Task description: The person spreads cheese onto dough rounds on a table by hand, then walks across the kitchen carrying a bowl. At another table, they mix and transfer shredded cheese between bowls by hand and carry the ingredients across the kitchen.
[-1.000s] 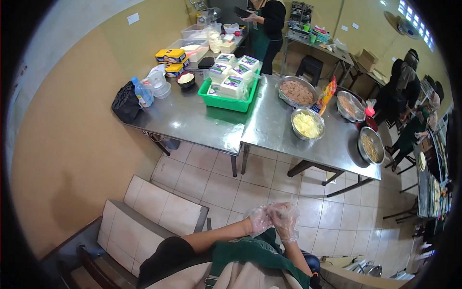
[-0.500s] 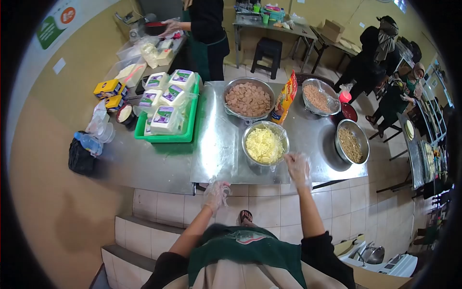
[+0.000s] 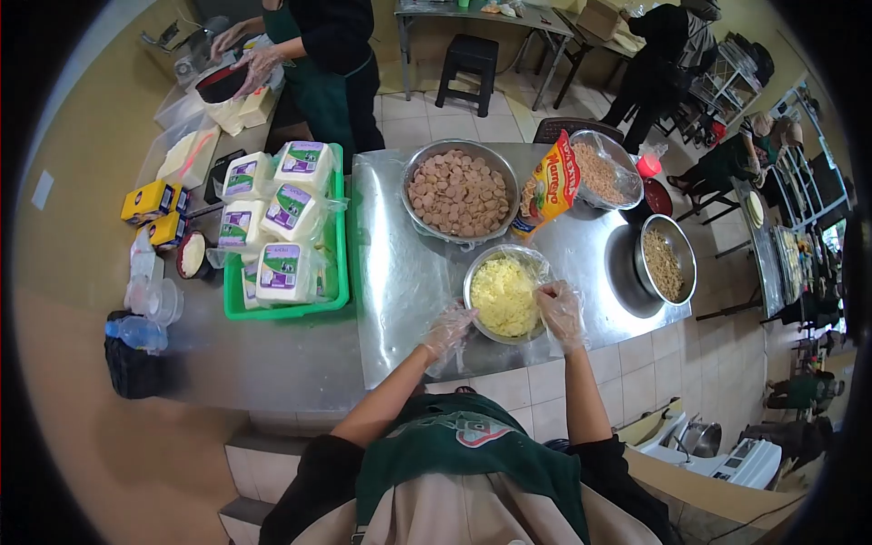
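A metal bowl of grated pale-yellow cheese [image 3: 505, 296], with clear plastic film [image 3: 534, 262] on its rim, sits near the front edge of the steel table. My left hand [image 3: 448, 332], in a clear plastic glove, is closed on the bowl's left rim. At the right rim my right hand [image 3: 561, 313], also gloved, pinches the film, its fingertips close to the cheese. Behind this bowl stands a larger bowl of round sausage slices [image 3: 459, 193]. A yellow and red packet [image 3: 548, 189] leans beside it.
A green crate of white packaged blocks [image 3: 337, 272] stands on the left. Bowls of brown crumbly filling [image 3: 662, 265] and pinkish chopped pieces [image 3: 598, 173] are at the right. A co-worker [image 3: 327, 73] holds a dark bowl [image 3: 221, 85] at the back left. A black stool [image 3: 469, 73] stands behind the table.
My left hand has risen from below the table edge to the bowl's left rim. My right hand stays at the right rim. The view has shifted; the co-worker's dark bowl is tilted.
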Action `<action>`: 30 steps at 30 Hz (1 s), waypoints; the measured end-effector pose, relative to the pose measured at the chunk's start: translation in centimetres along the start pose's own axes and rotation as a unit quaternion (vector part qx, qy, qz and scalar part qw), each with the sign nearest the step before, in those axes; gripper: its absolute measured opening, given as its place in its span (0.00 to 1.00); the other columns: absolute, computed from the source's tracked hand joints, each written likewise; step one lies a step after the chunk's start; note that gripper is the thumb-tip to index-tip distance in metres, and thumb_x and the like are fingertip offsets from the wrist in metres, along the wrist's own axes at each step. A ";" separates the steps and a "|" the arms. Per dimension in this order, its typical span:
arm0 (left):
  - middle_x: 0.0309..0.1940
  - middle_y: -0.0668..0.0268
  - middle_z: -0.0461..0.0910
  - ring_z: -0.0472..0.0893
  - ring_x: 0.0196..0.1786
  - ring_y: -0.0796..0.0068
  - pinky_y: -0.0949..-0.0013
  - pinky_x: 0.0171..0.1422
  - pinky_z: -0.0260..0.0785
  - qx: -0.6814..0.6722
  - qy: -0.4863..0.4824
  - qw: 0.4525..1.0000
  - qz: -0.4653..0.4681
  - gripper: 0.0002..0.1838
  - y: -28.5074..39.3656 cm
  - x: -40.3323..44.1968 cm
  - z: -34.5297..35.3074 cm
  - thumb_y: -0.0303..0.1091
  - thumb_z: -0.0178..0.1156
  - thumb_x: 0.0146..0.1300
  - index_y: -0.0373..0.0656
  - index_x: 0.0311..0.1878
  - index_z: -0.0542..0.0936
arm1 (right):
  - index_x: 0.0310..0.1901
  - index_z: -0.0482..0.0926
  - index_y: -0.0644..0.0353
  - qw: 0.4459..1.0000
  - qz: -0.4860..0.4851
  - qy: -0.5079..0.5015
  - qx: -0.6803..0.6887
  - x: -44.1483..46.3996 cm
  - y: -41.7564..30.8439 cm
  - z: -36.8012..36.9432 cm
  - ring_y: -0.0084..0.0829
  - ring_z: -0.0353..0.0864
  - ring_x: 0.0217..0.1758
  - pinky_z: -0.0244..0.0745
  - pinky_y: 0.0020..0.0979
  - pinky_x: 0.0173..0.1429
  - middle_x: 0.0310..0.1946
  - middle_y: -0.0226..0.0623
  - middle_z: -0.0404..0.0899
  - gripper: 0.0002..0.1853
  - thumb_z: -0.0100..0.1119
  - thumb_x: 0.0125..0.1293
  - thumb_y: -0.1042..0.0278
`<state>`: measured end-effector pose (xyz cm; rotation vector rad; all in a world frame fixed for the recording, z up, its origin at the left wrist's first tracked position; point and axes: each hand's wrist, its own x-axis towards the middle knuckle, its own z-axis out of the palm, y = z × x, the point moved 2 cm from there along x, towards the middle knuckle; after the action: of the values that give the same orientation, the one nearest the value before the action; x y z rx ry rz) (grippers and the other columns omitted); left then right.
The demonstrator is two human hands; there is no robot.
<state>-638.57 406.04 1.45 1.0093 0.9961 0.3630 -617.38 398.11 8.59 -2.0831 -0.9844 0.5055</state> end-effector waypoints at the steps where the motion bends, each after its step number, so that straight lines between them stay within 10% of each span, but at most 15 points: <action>1: 0.38 0.66 0.75 0.75 0.36 0.77 0.73 0.36 0.73 -0.030 -0.073 0.996 -0.034 0.22 -0.8 1.1 -0.2 0.48 0.57 0.61 0.42 0.50 0.71 | 0.31 0.80 0.62 1.000 0.004 0.003 -0.003 0.0 0.3 0.3 0.33 0.78 0.31 0.72 0.32 0.38 0.28 0.42 0.79 0.10 0.59 0.51 0.65; 3: 0.36 0.68 0.74 0.75 0.36 0.77 0.72 0.39 0.74 -0.059 -0.150 0.984 -0.072 0.19 -2.4 2.9 -0.8 0.47 0.57 0.61 0.43 0.48 0.71 | 0.32 0.79 0.65 0.987 -0.122 0.084 -0.063 0.1 1.2 0.3 0.32 0.76 0.33 0.71 0.30 0.39 0.32 0.42 0.78 0.07 0.56 0.53 0.71; 6: 0.39 0.66 0.75 0.72 0.32 0.81 0.75 0.36 0.75 -0.112 -0.217 0.965 -0.099 0.19 -4.0 3.9 -0.6 0.45 0.56 0.62 0.42 0.50 0.74 | 0.35 0.78 0.66 0.974 -0.063 0.212 -0.039 0.8 1.9 -0.8 0.30 0.76 0.34 0.71 0.30 0.40 0.32 0.41 0.78 0.06 0.55 0.56 0.74; 9: 0.41 0.64 0.76 0.74 0.38 0.73 0.69 0.44 0.74 -0.141 -0.185 0.962 -0.142 0.19 -4.2 5.1 0.1 0.43 0.54 0.64 0.41 0.52 0.73 | 0.50 0.74 0.65 0.982 0.088 0.105 0.131 0.9 4.2 -0.1 0.35 0.72 0.53 0.65 0.33 0.57 0.48 0.46 0.74 0.19 0.50 0.64 0.60; 10: 0.45 0.63 0.75 0.73 0.44 0.70 0.66 0.50 0.70 0.028 -0.170 0.985 -0.024 0.20 -4.2 5.9 0.3 0.42 0.53 0.64 0.40 0.54 0.71 | 0.54 0.71 0.66 0.971 0.117 0.052 0.204 0.7 5.3 0.5 0.37 0.69 0.59 0.61 0.33 0.62 0.53 0.48 0.72 0.23 0.50 0.64 0.57; 11: 0.49 0.61 0.73 0.72 0.49 0.66 0.63 0.56 0.67 0.196 -0.140 0.966 0.092 0.21 -4.3 6.6 0.5 0.42 0.52 0.65 0.40 0.56 0.70 | 0.58 0.67 0.66 1.000 0.004 -0.008 0.027 0.0 9.0 1.6 0.36 0.64 0.63 0.57 0.33 0.66 0.58 0.48 0.67 0.27 0.48 0.64 0.53; 12: 0.53 0.61 0.71 0.69 0.54 0.65 0.63 0.60 0.62 0.107 -0.144 0.984 0.002 0.22 -5.5 7.2 1.2 0.42 0.51 0.65 0.40 0.57 0.68 | 0.62 0.62 0.66 0.982 -0.122 -0.026 -0.140 -0.8 12.8 2.6 0.36 0.58 0.67 0.52 0.33 0.69 0.63 0.48 0.61 0.31 0.47 0.65 0.49; 17: 0.55 0.62 0.71 0.68 0.56 0.72 0.68 0.64 0.56 0.073 -0.110 0.991 -0.025 0.25 -6.3 4.4 1.1 0.46 0.50 0.65 0.39 0.59 0.68 | 0.63 0.58 0.65 0.975 -0.062 -0.161 0.142 -1.5 5.9 2.2 0.40 0.60 0.65 0.54 0.38 0.68 0.62 0.46 0.62 0.31 0.45 0.66 0.50; 20: 0.52 0.62 0.73 0.70 0.54 0.72 0.69 0.63 0.58 -0.148 -0.146 0.977 0.049 0.23 -10.2 3.0 -0.4 0.45 0.51 0.64 0.38 0.55 0.71 | 0.62 0.59 0.65 0.955 -0.084 -0.208 0.196 -2.2 1.7 2.7 0.39 0.64 0.62 0.59 0.39 0.65 0.59 0.45 0.65 0.29 0.47 0.66 0.54; 22: 0.50 0.62 0.73 0.70 0.54 0.73 0.69 0.63 0.59 -0.180 -0.133 0.973 0.055 0.22 -10.4 -0.8 -2.2 0.44 0.52 0.64 0.37 0.52 0.73 | 0.61 0.61 0.65 0.867 0.212 -0.247 0.377 -3.4 -1.1 4.0 0.37 0.69 0.58 0.63 0.37 0.63 0.55 0.42 0.69 0.27 0.47 0.67 0.55; 27: 0.34 0.63 0.78 0.77 0.35 0.71 0.67 0.40 0.72 -0.163 0.082 0.977 -0.111 0.16 -5.5 -14.4 -8.3 0.42 0.52 0.61 0.38 0.41 0.75 | 0.61 0.61 0.67 0.919 -0.044 -0.389 -0.036 -3.7 -2.9 11.2 0.33 0.68 0.54 0.62 0.32 0.59 0.54 0.41 0.70 0.29 0.39 0.69 0.49; 30: 0.33 0.60 0.78 0.77 0.30 0.70 0.67 0.33 0.72 -0.142 0.188 0.972 -0.002 0.15 -9.3 -20.6 -12.5 0.40 0.53 0.59 0.37 0.40 0.75 | 0.62 0.58 0.68 0.838 -0.108 -0.534 0.044 -7.3 -12.3 14.9 0.34 0.66 0.58 0.58 0.32 0.63 0.57 0.42 0.68 0.31 0.36 0.70 0.49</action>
<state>-661.45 394.17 2.46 0.6904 1.2445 0.6909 -637.09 404.46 8.94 -1.4752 -1.7199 1.6405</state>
